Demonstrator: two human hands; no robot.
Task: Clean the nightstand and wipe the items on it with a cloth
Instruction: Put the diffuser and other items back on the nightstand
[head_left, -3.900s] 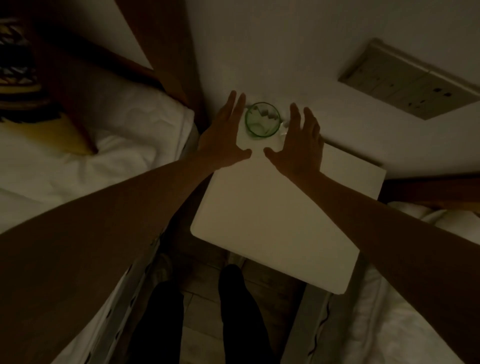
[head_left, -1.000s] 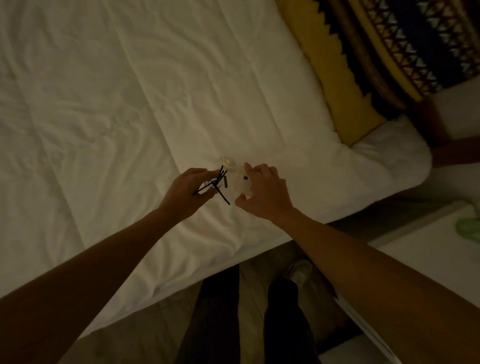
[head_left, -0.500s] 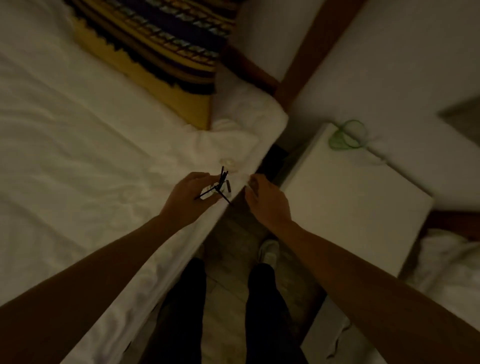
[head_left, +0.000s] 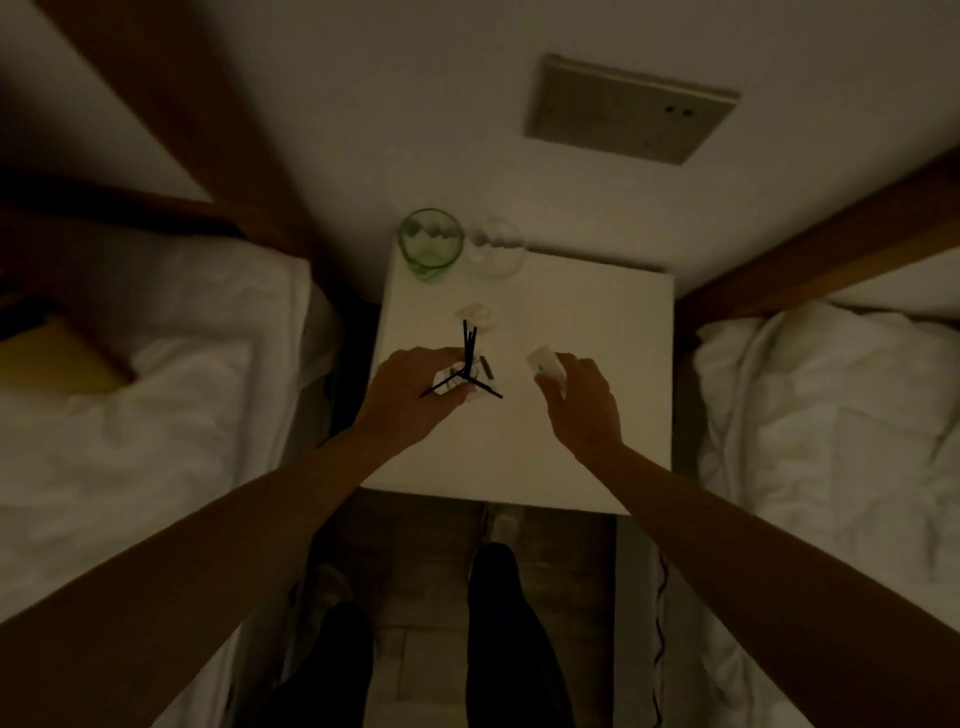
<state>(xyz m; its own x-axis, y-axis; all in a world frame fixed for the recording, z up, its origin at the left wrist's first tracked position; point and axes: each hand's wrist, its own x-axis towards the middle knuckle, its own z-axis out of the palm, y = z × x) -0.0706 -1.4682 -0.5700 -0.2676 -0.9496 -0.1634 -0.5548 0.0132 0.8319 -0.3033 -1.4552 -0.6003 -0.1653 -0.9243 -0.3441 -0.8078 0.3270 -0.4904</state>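
White and square, the table fills the middle of the frame, wedged between two beds: one bed with white sheets at the left edge, the other bed with a rumpled white cover at the right edge. At the table's upper left corner stands a green glass, and just beside it to the right a clear glass, both close to the pale wall. A small pale thing lies on the tabletop below the two glasses; the dim light does not let me tell what it is.

The left hand is over the left middle of the table, its fingers curled around a small clear bottle with thin black sticks rising out of it and fanning to the sides. Whether the bottle's base touches the tabletop cannot be told. The right hand is over the right middle of the table, apart from the left, pinching a small white object between thumb and fingers; its kind is unclear in the gloom.

On the wall in the upper right of the frame sits a grey switch panel. At the bottom centre, dark trouser legs stand on the floor before the table.
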